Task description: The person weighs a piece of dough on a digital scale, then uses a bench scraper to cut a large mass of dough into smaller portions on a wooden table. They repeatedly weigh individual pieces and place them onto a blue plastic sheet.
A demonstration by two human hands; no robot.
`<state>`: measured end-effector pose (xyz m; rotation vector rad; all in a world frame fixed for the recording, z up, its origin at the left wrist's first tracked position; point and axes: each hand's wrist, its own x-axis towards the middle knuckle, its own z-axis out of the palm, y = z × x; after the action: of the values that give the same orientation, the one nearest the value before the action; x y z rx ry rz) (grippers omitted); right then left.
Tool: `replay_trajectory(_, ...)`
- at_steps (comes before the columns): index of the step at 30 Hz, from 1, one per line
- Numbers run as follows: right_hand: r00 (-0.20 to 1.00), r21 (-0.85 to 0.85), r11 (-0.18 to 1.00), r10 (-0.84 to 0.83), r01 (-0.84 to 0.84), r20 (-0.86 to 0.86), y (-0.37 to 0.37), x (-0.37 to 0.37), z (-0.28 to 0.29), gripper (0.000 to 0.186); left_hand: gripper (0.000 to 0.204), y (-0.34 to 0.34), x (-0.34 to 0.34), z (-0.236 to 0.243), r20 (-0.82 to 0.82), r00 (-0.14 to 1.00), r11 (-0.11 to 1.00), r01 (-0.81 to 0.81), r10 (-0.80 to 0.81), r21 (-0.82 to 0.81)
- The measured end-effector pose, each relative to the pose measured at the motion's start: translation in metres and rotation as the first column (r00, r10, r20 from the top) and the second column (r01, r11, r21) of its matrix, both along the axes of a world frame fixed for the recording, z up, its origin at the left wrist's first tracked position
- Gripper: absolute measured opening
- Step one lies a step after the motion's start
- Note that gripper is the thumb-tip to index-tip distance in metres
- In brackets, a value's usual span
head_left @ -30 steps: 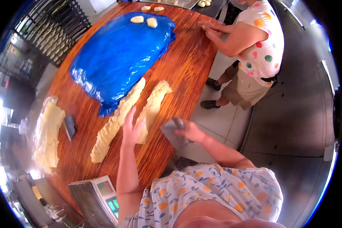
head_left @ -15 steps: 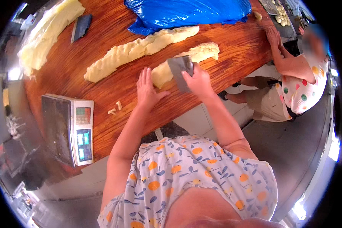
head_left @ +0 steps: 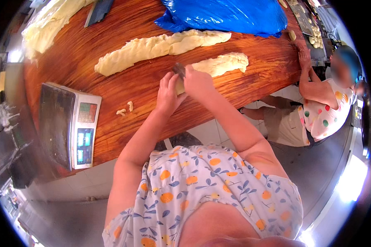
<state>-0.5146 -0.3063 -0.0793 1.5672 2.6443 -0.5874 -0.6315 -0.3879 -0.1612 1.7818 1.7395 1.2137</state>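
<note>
In my right hand (head_left: 198, 84) is a dough scraper (head_left: 178, 69), its dark blade tilted almost edge-on at the left end of the shorter dough strip (head_left: 224, 64). My left hand (head_left: 168, 94) closes around a pale dough piece (head_left: 179, 86) at that end, fingers on its far left side and thumb on the near side. The two hands nearly touch and hide most of the cut. Beyond them lies a longer dough strip (head_left: 165, 47), stretched diagonally across the wooden table (head_left: 140, 88).
A digital scale (head_left: 64, 123) stands at the left, with small dough scraps (head_left: 125, 108) near it. A blue plastic sheet (head_left: 226, 16) covers something at the back. More dough (head_left: 49, 29) and another scraper (head_left: 99, 12) lie far left. A co-worker (head_left: 325, 103) leans on the table's right end.
My left hand has gone from lying open beside the dough to gripping its end. My right hand has moved left and turned the scraper edge-on. The view has shifted slightly.
</note>
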Motion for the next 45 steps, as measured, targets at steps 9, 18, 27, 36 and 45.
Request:
replay_trajectory(9, 0.999, -0.086, 0.995, 0.042, -0.04, 0.024, -0.006, -0.025, 0.0, 0.025, 0.055, -0.016, -0.018, 0.001, 0.066, 0.994, 0.997, -0.082, 0.083, -0.014)
replay_trajectory(18, 0.985, -0.02, 0.99, 0.143, -0.142, 0.098, -0.042, -0.007, 0.001, 0.031, 0.058, -0.108, -0.208, 0.114, 0.248, 0.554, 0.555, -0.829, 0.795, 0.072)
replay_trajectory(27, 0.955, -0.002, 0.956, 0.292, -0.292, 0.046, -0.06, -0.043, 0.001, 0.032, 0.049, -0.14, -0.158, 0.057, -0.341, 0.73, 0.8, -0.584, 0.592, 0.136)
replay_trajectory(36, 0.868, 0.052, 0.876, 0.482, -0.479, -0.118, -0.095, -0.105, 0.014, 0.028, 0.018, -0.162, -0.134, -0.003, -0.323, 0.869, 0.92, -0.39, 0.376, 0.02)
replay_trajectory(45, 0.849, -0.002, 0.855, 0.515, -0.518, -0.119, -0.107, -0.113, 0.002, 0.029, 0.02, -0.198, -0.142, 0.021, -0.388, 0.849, 0.924, -0.381, 0.359, 0.023)
